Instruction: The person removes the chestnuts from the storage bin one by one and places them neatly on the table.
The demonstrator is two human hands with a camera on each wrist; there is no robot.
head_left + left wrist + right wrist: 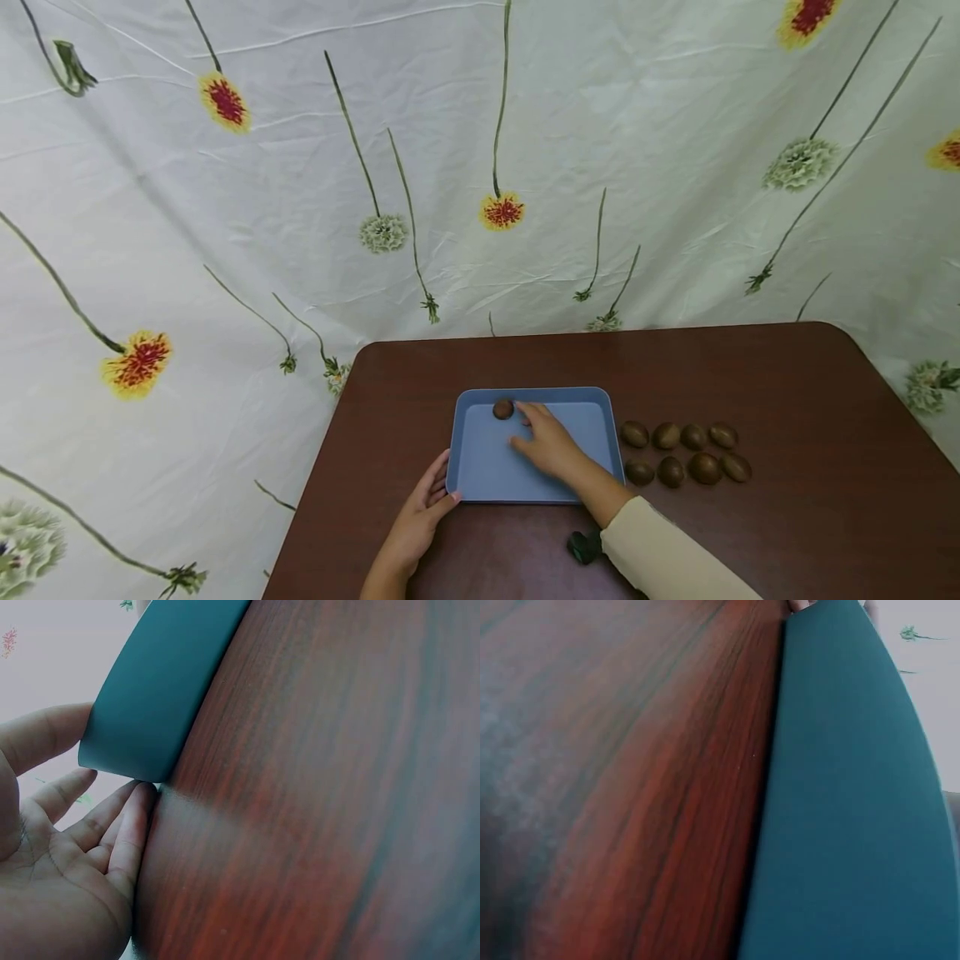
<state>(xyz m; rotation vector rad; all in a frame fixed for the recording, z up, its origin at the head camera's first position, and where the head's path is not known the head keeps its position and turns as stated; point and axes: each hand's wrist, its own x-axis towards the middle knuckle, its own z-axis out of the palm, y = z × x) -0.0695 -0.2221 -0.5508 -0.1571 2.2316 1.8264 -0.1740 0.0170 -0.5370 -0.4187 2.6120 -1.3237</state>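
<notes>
A blue rectangular tray point(480, 467) lies on the table. My left hand point(415, 523) holds its near left corner, thumb at the front edge and fingers along the left side. The left wrist view shows the thumb and fingertips of this hand point(82, 855) against the tray's corner point(157, 697). Over the tray reaches my right hand point(553, 446), thumb and fingers spread apart. Its fingertips are close to a round brown nut-like thing point(503, 409) near the far rim; whether they touch it I cannot tell. In the right wrist view the tray's side point(847, 795) fills the right part.
Right of the tray, several brown oval nut-like things point(705, 468) lie in two rows on the dark red-brown table point(810, 400). A small dark green object point(583, 547) shows beside the right sleeve. A white flowered cloth point(660, 125) hangs behind the table.
</notes>
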